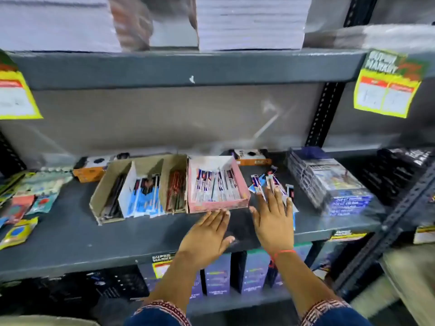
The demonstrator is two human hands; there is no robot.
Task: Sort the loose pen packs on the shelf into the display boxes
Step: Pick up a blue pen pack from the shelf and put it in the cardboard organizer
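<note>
**Hands hover over the scattered pen packs**

The right hand (274, 220) lies flat and spread, fingers splayed over the loose pen packs (263, 183) strewn on the grey shelf (70, 236); it grips nothing yet, though its fingertips seem to press on a few of them. The left hand (207, 236) is open too, palm down, its fingertips just at the front wall of the pink display box (219, 204), which already holds matching packs. Beside that stands a brown cardboard display box (103, 191) with dividers, carrying dark pens, blue-and-white packs and reddish ones.

From where I stand, the risk is a clumsy gather: the packs look thin and slippery, lying fanned and overlapped near the shelf's front edge, so a sweeping grab could push one off onto the lower shelf. A nudge from the left hand could also shove the pink box backward. The stacked boxes (329, 182) to the right crowd the pile.
</note>
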